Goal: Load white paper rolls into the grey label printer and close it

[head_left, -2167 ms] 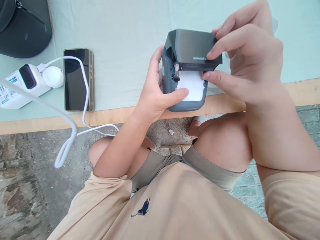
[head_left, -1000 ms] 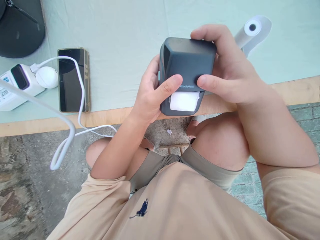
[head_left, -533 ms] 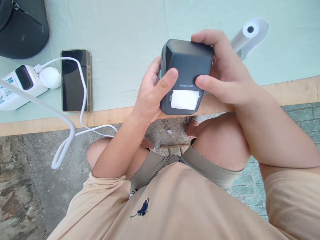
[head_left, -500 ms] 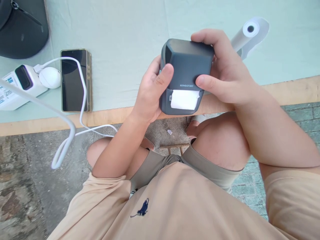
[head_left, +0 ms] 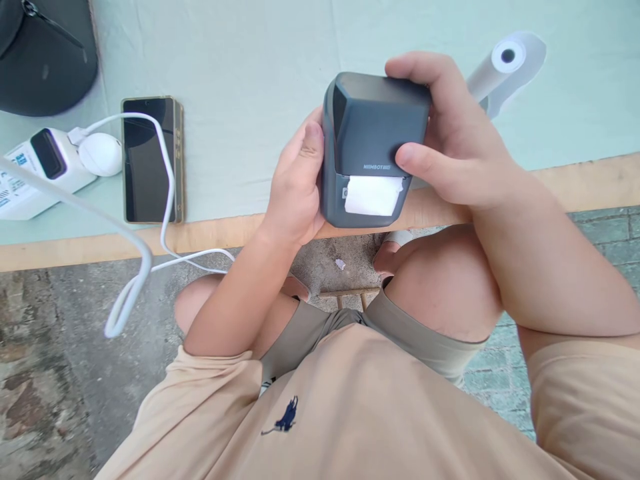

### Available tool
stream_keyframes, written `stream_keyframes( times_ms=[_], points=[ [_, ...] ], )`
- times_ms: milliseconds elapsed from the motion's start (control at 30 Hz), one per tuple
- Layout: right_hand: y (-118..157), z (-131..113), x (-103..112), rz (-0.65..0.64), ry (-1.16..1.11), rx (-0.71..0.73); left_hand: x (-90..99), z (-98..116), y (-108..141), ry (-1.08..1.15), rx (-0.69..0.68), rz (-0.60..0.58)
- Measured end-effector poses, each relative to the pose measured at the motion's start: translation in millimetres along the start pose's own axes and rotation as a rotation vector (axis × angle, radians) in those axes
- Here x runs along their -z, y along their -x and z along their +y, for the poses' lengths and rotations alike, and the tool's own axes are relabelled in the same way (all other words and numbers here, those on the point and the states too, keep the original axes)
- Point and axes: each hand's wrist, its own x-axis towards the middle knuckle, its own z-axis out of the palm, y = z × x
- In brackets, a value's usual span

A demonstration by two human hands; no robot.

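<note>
A dark grey label printer (head_left: 377, 130) marked NIIMBOT is held between both hands above the table's front edge. White paper (head_left: 374, 195) sticks out of the slot low on its front. My left hand (head_left: 299, 177) wraps round its left side, thumb along the edge, other fingers mostly hidden behind it. My right hand (head_left: 450, 133) grips the right side, with one finger on the top and the thumb on the front face. Just beyond my right hand, a roll of white paper (head_left: 493, 67) lies on the table, its outer end loose.
A phone (head_left: 148, 160) lies at the left of the cloth-covered table (head_left: 240, 80). Beside it are a white power strip (head_left: 37, 170) with a round plug (head_left: 100, 155) and a white cable (head_left: 167, 180) looping over the edge. A black bag (head_left: 47, 63) stands at the back left.
The printer has shifted slightly up and to the right with both hands. My left thumb has moved off its front face to its left edge.
</note>
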Motion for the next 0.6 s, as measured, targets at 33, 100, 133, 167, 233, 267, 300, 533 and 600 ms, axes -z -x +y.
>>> stream_keyframes(
  times_ms=[33, 100, 133, 167, 233, 267, 300, 533, 600],
  points=[
    [-0.1, -0.3, 0.0, -0.002, -0.002, 0.000, 0.1, -0.1, -0.1, -0.010, -0.004, 0.002],
    [-0.4, -0.2, 0.1, -0.003, -0.011, 0.002, 0.7, -0.3, -0.5, -0.016, -0.017, 0.004],
    [-0.5, 0.0, 0.3, -0.004, -0.015, 0.004, 1.1, -0.4, -0.7, -0.013, -0.022, 0.001],
    [-0.6, 0.5, 0.5, -0.004, -0.017, 0.006, 1.4, -0.4, -0.9, -0.011, -0.023, -0.002],
    [-0.6, 1.8, 1.3, -0.016, -0.021, 0.017, 1.9, -0.1, -1.0, -0.018, -0.017, 0.006],
    [-0.5, 2.4, 1.8, -0.029, -0.019, 0.027, 2.1, 0.1, -0.9, -0.028, -0.012, 0.018],
    [-0.3, 2.8, 2.5, -0.043, -0.014, 0.037, 2.2, 0.3, -0.8, -0.042, -0.005, 0.029],
    [2.2, -4.3, 3.2, 0.153, 0.252, 0.141, 0.3, 1.3, 0.1, 0.013, 0.027, -0.023],
    [2.7, -9.3, 1.7, 0.384, 0.350, 0.216, -1.7, 1.9, 0.3, 0.075, 0.036, -0.039]
  ],
)
